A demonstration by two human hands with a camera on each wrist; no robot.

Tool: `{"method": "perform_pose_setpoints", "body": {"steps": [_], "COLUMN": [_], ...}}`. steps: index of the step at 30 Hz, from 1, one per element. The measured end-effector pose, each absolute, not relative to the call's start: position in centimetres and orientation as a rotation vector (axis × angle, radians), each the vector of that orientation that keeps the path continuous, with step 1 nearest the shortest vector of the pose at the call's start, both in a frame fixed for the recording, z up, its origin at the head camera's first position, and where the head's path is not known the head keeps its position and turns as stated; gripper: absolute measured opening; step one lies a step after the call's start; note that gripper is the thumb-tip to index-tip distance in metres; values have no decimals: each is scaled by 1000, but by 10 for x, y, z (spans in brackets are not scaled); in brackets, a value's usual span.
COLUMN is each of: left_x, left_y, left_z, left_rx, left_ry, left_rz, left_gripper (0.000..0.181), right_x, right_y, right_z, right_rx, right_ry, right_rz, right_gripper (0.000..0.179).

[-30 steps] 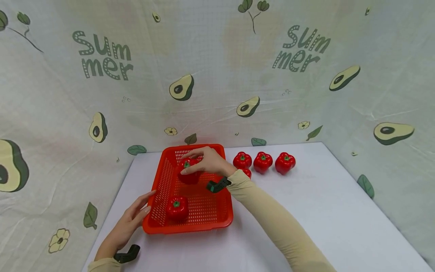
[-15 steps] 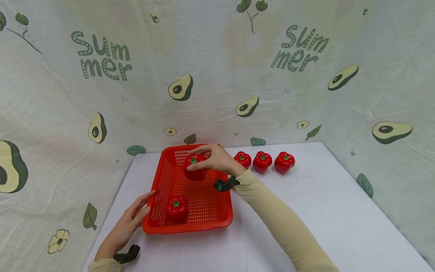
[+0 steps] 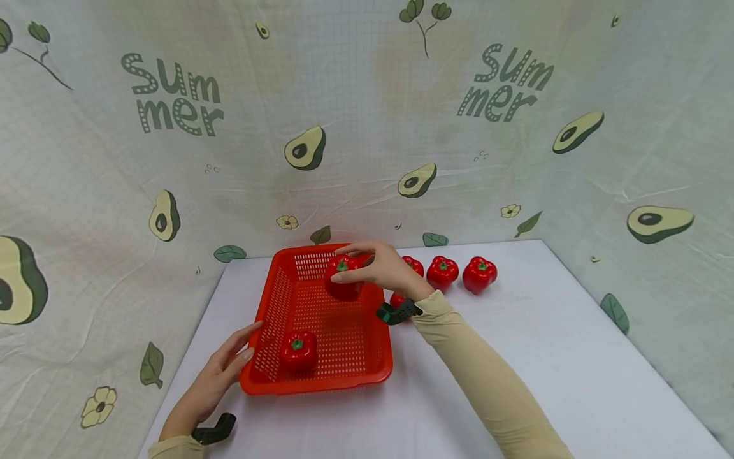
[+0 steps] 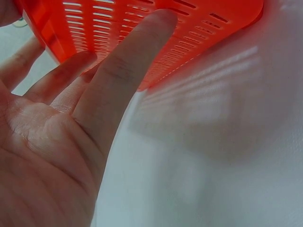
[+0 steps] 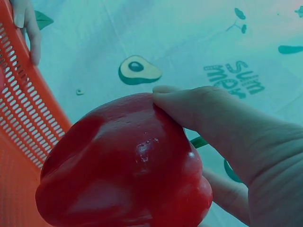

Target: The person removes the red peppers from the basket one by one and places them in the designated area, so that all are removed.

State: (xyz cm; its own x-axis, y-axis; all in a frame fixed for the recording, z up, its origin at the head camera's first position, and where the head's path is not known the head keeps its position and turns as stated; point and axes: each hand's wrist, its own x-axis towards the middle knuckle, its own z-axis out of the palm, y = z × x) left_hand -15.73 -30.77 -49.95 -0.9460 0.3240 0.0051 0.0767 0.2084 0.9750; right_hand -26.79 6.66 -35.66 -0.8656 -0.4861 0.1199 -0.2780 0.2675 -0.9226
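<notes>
My right hand grips a red bell pepper between thumb and fingers, above the back right part of a red perforated basket. Close up in the right wrist view, the thumb presses on the top of that pepper. A second red bell pepper sits in the basket's front left area. My left hand rests against the basket's left side with fingers extended. In the left wrist view its thumb lies along the slotted wall.
Right of the basket stand several more red bell peppers, including one in the row and one at its right end. Another is partly hidden behind the right wrist. A printed cloth hangs behind the white table.
My right hand has moved to the right and slightly back with the bell pepper, from the basket's middle toward its right rim. The left hand and basket have stayed put.
</notes>
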Motion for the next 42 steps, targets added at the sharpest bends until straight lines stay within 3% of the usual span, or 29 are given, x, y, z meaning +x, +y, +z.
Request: {"method": "perform_pose_setpoints", "body": {"steps": [42], "left_x": [-158], "left_y": [-303], "left_z": [-498], "left_rx": [199], "left_ry": [2327], "left_rz": [1794], "left_gripper": [50], "right_x": [-257], "right_y": [145], "right_z": [-358], "right_rx": [-563], "right_ry": [2515], "right_rz": [-1683], "right_gripper": [57]}}
